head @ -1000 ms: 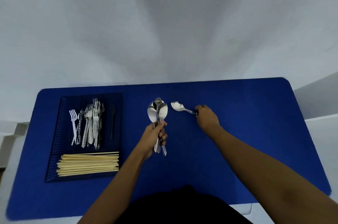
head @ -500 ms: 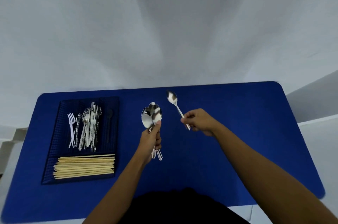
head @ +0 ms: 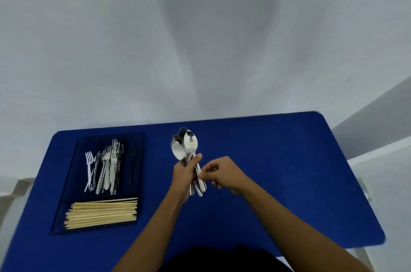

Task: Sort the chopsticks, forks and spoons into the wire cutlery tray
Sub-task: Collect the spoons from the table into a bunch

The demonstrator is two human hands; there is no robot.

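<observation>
**Spoons bunched in the left hand above the blue worktop**

A bundle of shiny steel spoons (head: pixel 188 151) stands upright above the middle of the worktop, bowls up and fanned, handle ends poking out below the fist. How many spoons there are cannot be counted, because the bowls overlap and the handles are hidden in the grip. The left hand (head: pixel 185 175) is wrapped around the handles, thumb pressed up the front of the bundle. The right hand (head: pixel 222 175) sits just beside it, its fingers (head: pixel 205 174) pinched together at the handles; whether they grip one spoon or only touch the bundle is hard to make out.

To the left lies the dark wire mesh cutlery tray (head: pixel 66 200), its thin grid nearly lost against the blue surface, so the dividers are difficult to trace. In its far section lies a heap of metal forks (head: pixel 109 169), tines pointing away, with one white plastic fork (head: pixel 89 168) at the heap's left side. The right far compartment looks dark and its contents cannot be told. In the near section, pale wooden chopsticks (head: pixel 102 212) lie crosswise in a flat stack.

The worktop (head: pixel 289 182) is smooth, deep blue, with rounded corners; its near edge is cut off by dark clothing at the bottom of the view.
</observation>
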